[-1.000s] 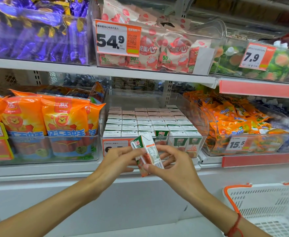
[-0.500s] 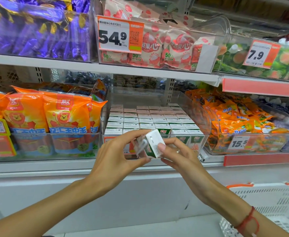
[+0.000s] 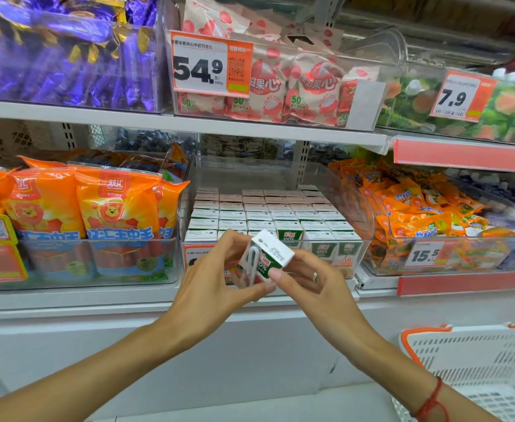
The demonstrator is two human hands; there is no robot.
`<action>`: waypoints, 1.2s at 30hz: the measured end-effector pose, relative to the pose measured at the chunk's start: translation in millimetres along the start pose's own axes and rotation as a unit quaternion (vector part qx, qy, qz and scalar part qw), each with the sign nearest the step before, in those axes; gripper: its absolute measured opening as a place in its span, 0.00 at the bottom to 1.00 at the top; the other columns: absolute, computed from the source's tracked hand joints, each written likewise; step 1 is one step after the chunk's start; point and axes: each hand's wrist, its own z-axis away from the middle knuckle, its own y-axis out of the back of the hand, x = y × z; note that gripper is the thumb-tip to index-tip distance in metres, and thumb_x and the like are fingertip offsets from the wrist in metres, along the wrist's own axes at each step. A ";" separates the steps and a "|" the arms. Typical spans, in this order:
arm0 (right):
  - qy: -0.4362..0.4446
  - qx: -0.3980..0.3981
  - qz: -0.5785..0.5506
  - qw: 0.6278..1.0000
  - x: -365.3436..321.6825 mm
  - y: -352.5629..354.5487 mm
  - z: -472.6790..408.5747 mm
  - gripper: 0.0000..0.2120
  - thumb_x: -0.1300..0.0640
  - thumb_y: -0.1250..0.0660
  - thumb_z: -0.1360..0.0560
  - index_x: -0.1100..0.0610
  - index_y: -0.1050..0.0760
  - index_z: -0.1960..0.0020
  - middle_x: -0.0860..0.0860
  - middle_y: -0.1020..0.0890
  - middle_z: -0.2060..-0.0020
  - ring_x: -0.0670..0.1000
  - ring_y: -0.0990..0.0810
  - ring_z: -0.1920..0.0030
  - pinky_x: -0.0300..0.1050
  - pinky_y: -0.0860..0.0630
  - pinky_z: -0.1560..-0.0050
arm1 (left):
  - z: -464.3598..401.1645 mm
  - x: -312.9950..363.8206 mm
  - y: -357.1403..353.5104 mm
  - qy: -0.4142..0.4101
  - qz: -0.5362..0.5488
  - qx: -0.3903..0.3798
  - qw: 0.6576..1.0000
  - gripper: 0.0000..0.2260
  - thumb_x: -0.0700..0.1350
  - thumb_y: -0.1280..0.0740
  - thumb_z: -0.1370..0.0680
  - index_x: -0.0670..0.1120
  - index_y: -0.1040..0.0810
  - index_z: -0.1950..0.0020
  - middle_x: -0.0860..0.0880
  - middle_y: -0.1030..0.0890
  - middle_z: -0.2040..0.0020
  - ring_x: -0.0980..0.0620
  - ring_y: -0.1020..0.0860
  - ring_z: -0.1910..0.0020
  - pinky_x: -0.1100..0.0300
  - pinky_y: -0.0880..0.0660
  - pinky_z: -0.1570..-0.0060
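Note:
A small white and green juice carton (image 3: 265,256) with a straw taped to its side is held between both hands in front of the shelf. My left hand (image 3: 216,284) pinches it from the left with thumb and fingers. My right hand (image 3: 314,281) holds its right side, thumb on the front face. The carton is tilted, its white top facing up and right. Behind it a clear bin (image 3: 362,226) holds several rows of the same cartons (image 3: 259,214).
Orange sausage packs (image 3: 97,214) fill the bin to the left, orange snack bags (image 3: 417,214) the bin to the right. The upper shelf carries purple candy (image 3: 67,62) and pink packs (image 3: 280,86). A white basket (image 3: 478,367) with orange trim sits at lower right.
The carton has been turned in my hands from upright with its side label facing me to tilted with its top and straw side showing. Both hands moved slightly up toward the bin.

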 end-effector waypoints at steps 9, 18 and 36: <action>-0.048 -0.003 0.033 0.998 -1.0 6.3 -2.7 0.12 0.42 0.39 0.26 0.44 0.22 0.48 0.39 0.15 0.60 0.42 0.18 0.64 0.32 0.23 0.62 | -7.1 -1.6 7.9 0.205 0.184 -0.166 0.947 0.21 0.51 0.29 0.27 0.57 0.29 0.35 0.54 0.15 0.47 0.56 0.17 0.49 0.63 0.20 0.53; -0.064 -0.098 0.008 0.993 -3.6 10.2 -5.0 0.31 0.40 0.30 0.33 0.37 0.31 0.31 0.39 0.18 0.44 0.38 0.19 0.46 0.37 0.21 0.48 | -10.3 1.7 17.8 0.295 0.309 -0.088 0.900 0.18 0.49 0.27 0.30 0.59 0.25 0.43 0.48 0.14 0.52 0.52 0.15 0.54 0.64 0.20 0.64; -0.099 -0.106 0.003 0.989 -3.6 7.0 -1.5 0.21 0.38 0.35 0.31 0.34 0.27 0.38 0.44 0.14 0.54 0.46 0.15 0.55 0.36 0.20 0.53 | -7.1 0.9 14.2 0.299 0.250 -0.088 0.917 0.13 0.52 0.30 0.24 0.59 0.24 0.39 0.52 0.14 0.52 0.56 0.16 0.52 0.63 0.19 0.60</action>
